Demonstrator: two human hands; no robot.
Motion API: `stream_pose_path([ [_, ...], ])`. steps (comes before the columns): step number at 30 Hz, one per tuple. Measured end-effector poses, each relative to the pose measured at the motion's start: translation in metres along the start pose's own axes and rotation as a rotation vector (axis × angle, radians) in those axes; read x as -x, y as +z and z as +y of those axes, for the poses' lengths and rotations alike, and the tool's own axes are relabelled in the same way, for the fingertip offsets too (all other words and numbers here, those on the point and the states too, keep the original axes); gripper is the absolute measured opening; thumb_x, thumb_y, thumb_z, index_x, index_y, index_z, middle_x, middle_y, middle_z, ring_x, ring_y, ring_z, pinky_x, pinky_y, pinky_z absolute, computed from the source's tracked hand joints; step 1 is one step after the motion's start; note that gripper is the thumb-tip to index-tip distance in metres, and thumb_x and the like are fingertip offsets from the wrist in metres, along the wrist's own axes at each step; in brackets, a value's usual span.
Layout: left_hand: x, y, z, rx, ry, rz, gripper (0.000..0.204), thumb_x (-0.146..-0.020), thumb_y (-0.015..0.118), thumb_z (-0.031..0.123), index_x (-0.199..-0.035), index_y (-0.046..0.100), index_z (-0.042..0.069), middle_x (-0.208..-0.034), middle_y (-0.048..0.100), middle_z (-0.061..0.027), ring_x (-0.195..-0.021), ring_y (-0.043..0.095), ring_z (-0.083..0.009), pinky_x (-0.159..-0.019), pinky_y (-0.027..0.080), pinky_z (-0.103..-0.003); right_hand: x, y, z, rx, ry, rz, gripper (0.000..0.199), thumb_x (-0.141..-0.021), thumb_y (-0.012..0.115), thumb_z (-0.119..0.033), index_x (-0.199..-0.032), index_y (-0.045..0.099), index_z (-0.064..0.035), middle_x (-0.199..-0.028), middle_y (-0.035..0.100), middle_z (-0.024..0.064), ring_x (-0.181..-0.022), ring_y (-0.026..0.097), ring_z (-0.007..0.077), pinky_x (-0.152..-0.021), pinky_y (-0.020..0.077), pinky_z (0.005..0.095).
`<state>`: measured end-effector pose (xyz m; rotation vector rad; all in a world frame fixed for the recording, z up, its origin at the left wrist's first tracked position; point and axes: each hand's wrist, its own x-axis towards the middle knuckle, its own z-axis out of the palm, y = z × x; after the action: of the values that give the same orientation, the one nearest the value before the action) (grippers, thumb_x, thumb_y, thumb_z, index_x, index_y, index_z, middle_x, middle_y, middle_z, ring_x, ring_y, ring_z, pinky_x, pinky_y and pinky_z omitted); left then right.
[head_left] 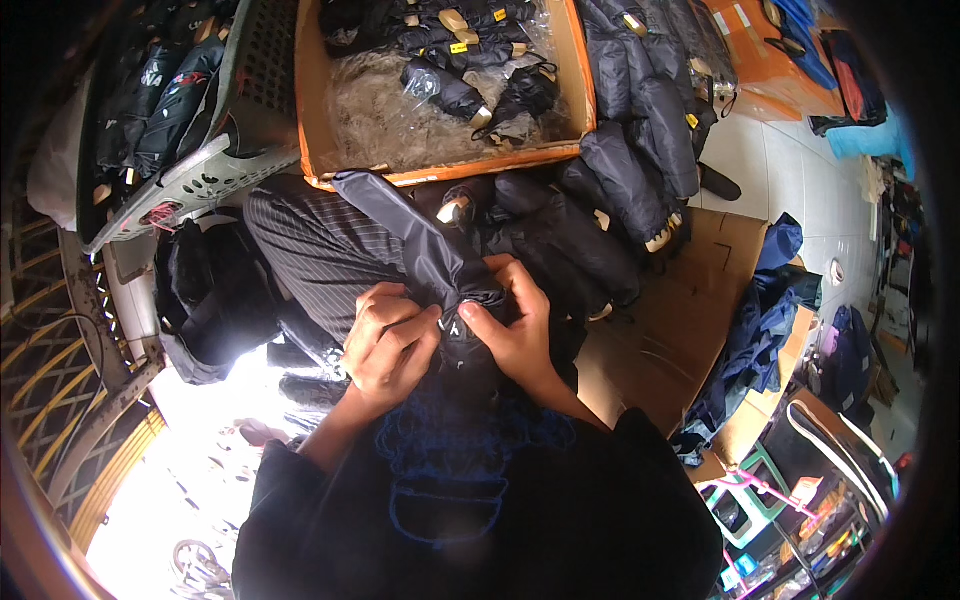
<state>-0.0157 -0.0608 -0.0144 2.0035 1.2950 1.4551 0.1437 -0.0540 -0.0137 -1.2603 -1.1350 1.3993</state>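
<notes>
Both hands, left hand (388, 340) and right hand (515, 325), pinched a dark folded umbrella (420, 240) above flattened cardboard (660, 340) in a cluttered workshop.

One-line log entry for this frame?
left hand: gripping sleeve mouth | right hand: gripping folded umbrella | dark sleeve: partly on | orange box: behind

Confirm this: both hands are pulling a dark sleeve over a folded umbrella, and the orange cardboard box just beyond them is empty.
Not quite. The head view shows both hands, left hand and right hand, on the dark sleeve over the folded umbrella, but the orange cardboard box is not empty: it holds sleeved umbrellas and clear plastic.
</notes>
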Motion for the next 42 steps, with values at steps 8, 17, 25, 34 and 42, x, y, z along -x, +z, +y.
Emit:
stream_pose_path([
  [8,-0.008,-0.008,-0.002,0.211,-0.361,-0.183,0.026,-0.07,0.066,-0.011,-0.094,0.062,-0.002,-0.088,0.059,-0.0144,-0.083,0.061,-0.0271,-0.076,0.049,-0.031,-0.006,-0.001,-0.002,0.198,-0.126,0.025,0.028,-0.077,0.071,-0.006,-0.097,0.055,0.0037,-0.084,0.059,0.0078,-0.072,0.055,0.008,-0.062,0.0442,0.023],
  [17,0.016,0.006,-0.008,0.437,-0.585,-0.125,0.019,-0.08,0.067,-0.005,-0.093,0.055,-0.002,-0.115,0.05,-0.0152,-0.101,0.054,-0.0195,-0.086,0.046,-0.033,-0.012,-0.025,0.006,0.141,-0.125,-0.158,0.014,-0.079,0.064,-0.002,-0.084,0.053,0.0038,-0.093,0.056,0.0119,-0.076,0.054,0.0151,-0.062,0.0456,0.027],
  [25,0.015,0.03,0.016,0.864,-0.909,0.067,0.034,-0.082,0.069,-0.005,-0.101,0.042,0.004,-0.127,0.044,-0.0179,-0.115,0.047,-0.0166,-0.099,0.039,-0.032,-0.013,-0.03,0.006,0.366,-0.334,-0.132,0.017,-0.079,0.065,-0.003,-0.074,0.05,0.0027,-0.087,0.055,0.0102,-0.073,0.053,0.0171,-0.063,0.0429,0.0284],
  [34,0.021,0.035,0.019,0.886,-0.713,0.033,0.03,-0.084,0.066,-0.005,-0.101,0.044,0.003,-0.117,0.049,-0.0149,-0.109,0.049,-0.015,-0.098,0.036,-0.031,-0.012,-0.035,0.008,-0.239,0.153,-0.105,0.017,-0.086,0.068,-0.007,-0.081,0.053,-0.0011,-0.084,0.051,0.0002,-0.075,0.047,0.0042,-0.065,0.0386,0.0201],
  [42,0.027,0.033,0.01,0.771,-0.738,-0.029,0.021,-0.083,0.067,-0.004,-0.093,0.05,0.004,-0.116,0.048,-0.0106,-0.105,0.049,-0.0148,-0.094,0.038,-0.031,-0.008,-0.036,0.013,-0.282,0.199,-0.151,0.019,-0.085,0.069,-0.005,-0.095,0.053,-0.0011,-0.096,0.055,0.0019,-0.089,0.051,0.0061,-0.076,0.043,0.0228],
])
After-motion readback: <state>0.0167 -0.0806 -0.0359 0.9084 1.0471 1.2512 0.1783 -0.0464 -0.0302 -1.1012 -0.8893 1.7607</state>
